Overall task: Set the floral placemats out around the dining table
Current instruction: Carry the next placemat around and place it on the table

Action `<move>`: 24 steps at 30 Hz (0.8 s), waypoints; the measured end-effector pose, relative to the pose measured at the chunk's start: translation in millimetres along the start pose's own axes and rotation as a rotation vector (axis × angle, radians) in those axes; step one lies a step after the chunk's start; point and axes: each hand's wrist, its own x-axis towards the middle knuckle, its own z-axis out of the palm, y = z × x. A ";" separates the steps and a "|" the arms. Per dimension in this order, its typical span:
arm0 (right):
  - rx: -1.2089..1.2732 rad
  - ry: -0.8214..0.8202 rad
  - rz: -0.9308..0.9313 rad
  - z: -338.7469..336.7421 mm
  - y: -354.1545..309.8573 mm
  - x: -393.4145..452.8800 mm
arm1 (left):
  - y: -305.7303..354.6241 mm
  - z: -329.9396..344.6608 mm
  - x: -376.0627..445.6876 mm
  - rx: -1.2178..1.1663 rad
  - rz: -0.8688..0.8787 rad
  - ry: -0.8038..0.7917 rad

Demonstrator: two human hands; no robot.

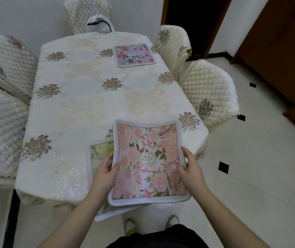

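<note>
Left hand: your left hand (pixel 105 173) grips the left edge of the pink placemat (pixel 148 163), thumb curled over the top face, the other fingers hidden beneath it.
Right hand: your right hand (pixel 190 170) holds the opposite edge, thumb lying on the printed face and fingers wrapped along the right border.
Pink placemat: it hangs between your two hands, raised off the table and tilted, its far edge out over the near end of the table and its near edge past the table's edge, over the floor. An oval label with letters sits in the middle of the print, between your thumbs.
Yellow placemat: a yellow-green placemat (pixel 99 151) shows just beyond and under your left hand, mostly covered by the pink one; whether your left fingers also hold it, you cannot tell. Its near corner sticks out below your left wrist.
Blue placemat: a blue placemat (pixel 134 54) lies flat at the far right of the table, well apart from both hands.
Table: the table (pixel 82 90) wears a cream embroidered cloth and stretches away from your grip.
Chairs: a quilted chair (pixel 209 93) stands beyond your right hand; others ring the table.
Floor: pale tiled floor (pixel 250 167) with small black squares lies to the right of your right hand.
</note>
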 end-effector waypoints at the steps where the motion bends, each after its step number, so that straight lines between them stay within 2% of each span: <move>1: 0.021 0.004 0.008 -6.7 2.4 0.7 | 2.7 6.0 -0.2 -0.007 -0.005 0.003; 9: 0.127 -0.001 0.001 -66.6 15.2 13.6 | 27.3 67.5 -3.8 -0.028 0.023 0.023; 18: 0.173 -0.066 -0.014 -157.4 54.8 44.9 | 50.6 159.0 -13.1 -0.032 0.028 0.082; 24: 0.172 -0.089 -0.037 -193.0 65.9 66.8 | 56.7 198.0 -13.5 -0.041 -0.005 0.099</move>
